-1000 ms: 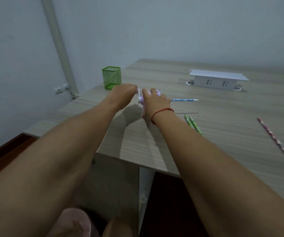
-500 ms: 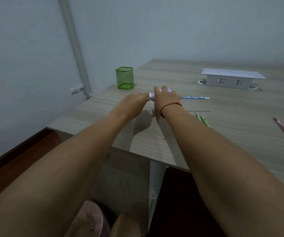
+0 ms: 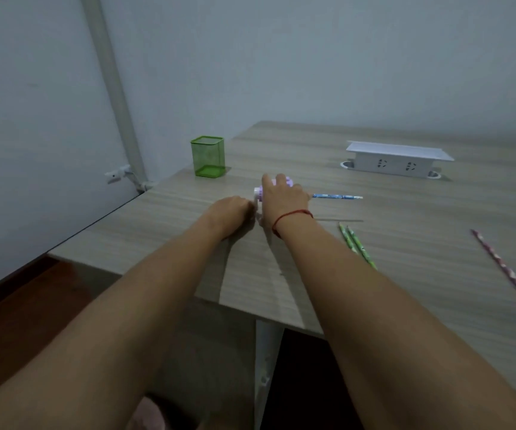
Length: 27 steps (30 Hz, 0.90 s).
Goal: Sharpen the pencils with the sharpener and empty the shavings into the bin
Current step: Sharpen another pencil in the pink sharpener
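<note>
A purple-and-white crank sharpener stands on the wooden table, mostly covered by my right hand, which grips its body from above. My left hand is closed at the sharpener's left end, where the crank is; the handle itself is hidden. A blue pencil sticks out of the sharpener's right side, held level above the table. Two green pencils lie side by side right of my forearm. A pink patterned pencil lies at the far right.
A green mesh pencil cup stands at the table's left back corner. A white socket box sits at the back right. The table's front edge runs under my forearms, with dark floor below. A pipe runs down the wall at left.
My left hand has dropped lower beside the sharpener's left end, as in a crank turn. My right hand stays on the sharpener. The camera view shifted left.
</note>
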Tool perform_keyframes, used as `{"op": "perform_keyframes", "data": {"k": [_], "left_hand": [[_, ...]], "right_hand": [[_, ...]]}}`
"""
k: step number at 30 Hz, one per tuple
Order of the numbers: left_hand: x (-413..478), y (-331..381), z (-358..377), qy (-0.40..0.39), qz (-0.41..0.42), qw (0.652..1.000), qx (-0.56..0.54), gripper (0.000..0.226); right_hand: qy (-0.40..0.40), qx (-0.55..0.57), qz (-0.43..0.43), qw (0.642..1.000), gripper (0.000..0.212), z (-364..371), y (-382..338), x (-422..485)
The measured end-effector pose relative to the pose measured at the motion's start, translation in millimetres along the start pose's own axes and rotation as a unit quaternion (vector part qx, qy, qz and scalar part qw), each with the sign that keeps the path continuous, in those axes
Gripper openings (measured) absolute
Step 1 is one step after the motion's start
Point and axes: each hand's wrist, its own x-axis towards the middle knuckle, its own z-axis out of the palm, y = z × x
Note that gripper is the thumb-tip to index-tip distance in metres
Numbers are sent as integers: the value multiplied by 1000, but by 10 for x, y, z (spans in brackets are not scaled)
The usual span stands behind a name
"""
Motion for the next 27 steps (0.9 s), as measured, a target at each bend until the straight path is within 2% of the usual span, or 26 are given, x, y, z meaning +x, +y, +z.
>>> {"op": "perform_keyframes", "data": {"k": [4,6,7,9,10,11,13,15,18,20,25,27], "left_hand": [[17,-40,28,-13,-16,1000,-21,17],[20,-47,32,-10,-30,999,-27,13],[19,-49,41,-6,-37,999,-30,14],[-5,-44,50,-1,-51,998,-43,19],[-17,-37,50,1,-60,997,-56,21],[-22,-21,42,4,-69,995,-70,23],[-43,41,-29,20,-78,991,-107,24],[-55,112,-125,71,-77,982,-155,27],[-12,235,-274,146,-106,956,-229,45],[16,335,-300,152,-111,945,-269,47],[2,468,-113,180,-116,933,-288,31],[33,417,-100,176,-127,929,-300,34]], "right_hand": [[-20,68,-48,996,88,-103,136,-5],[-38,102,-47,993,94,-227,283,-8],[-37,102,-32,994,86,-268,354,-17],[-27,45,-5,999,49,-310,455,-72],[-25,2,0,1000,36,-313,482,-113],[-17,-34,-6,999,33,-309,507,-148],[0,-61,-26,998,33,-342,528,-190],[1,-55,-47,997,32,-405,527,-210],[-8,-48,-76,996,32,-444,509,-241],[-2,-54,-92,994,30,-420,499,-282],[16,-70,-105,992,29,-398,491,-350],[28,-85,-114,989,30,-424,482,-362]]}}
